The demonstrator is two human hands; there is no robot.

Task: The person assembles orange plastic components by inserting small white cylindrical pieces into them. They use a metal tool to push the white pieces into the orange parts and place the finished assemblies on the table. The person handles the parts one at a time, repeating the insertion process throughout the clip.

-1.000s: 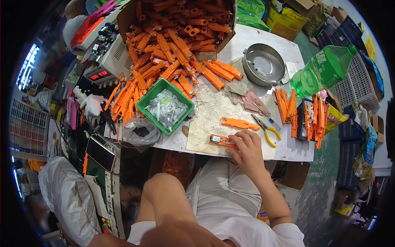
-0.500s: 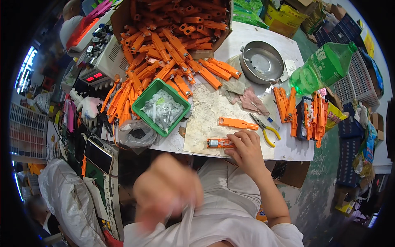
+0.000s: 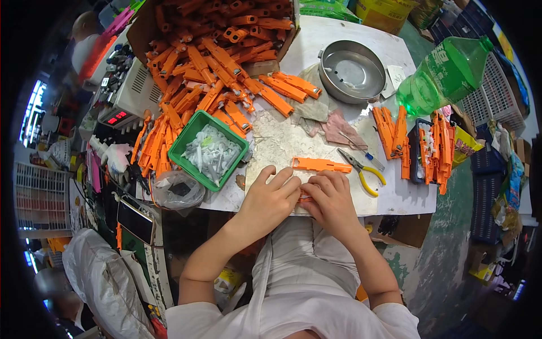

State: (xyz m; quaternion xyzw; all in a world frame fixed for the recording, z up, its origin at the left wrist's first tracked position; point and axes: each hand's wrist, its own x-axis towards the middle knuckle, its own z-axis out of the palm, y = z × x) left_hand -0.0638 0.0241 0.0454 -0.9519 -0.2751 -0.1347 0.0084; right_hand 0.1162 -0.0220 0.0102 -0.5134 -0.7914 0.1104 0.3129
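Both hands meet over an orange plastic housing point(image 3: 305, 196) at the table's near edge; they cover most of it. My left hand point(image 3: 268, 200) curls its fingers over the left end, and my right hand point(image 3: 332, 202) grips the right end with bent fingers. Just beyond the fingertips lies a second orange plastic shell point(image 3: 320, 165), flat on the worn board point(image 3: 270, 148). Right of it rest pliers point(image 3: 364, 171) with yellow handles and a small screwdriver point(image 3: 374, 161) with a clear bluish handle.
A green bin point(image 3: 180, 145) of small translucent parts stands at left, before a heap of orange shells point(image 3: 212, 76) spilling from a box. Farther right are a metal bowl point(image 3: 353, 72), a pink cloth point(image 3: 339, 130), a green bottle point(image 3: 440, 79) and more orange pieces point(image 3: 435, 147).
My left hand has come up from near my body to the orange housing on the table. My right hand has stayed on it. The whole view has shifted slightly.
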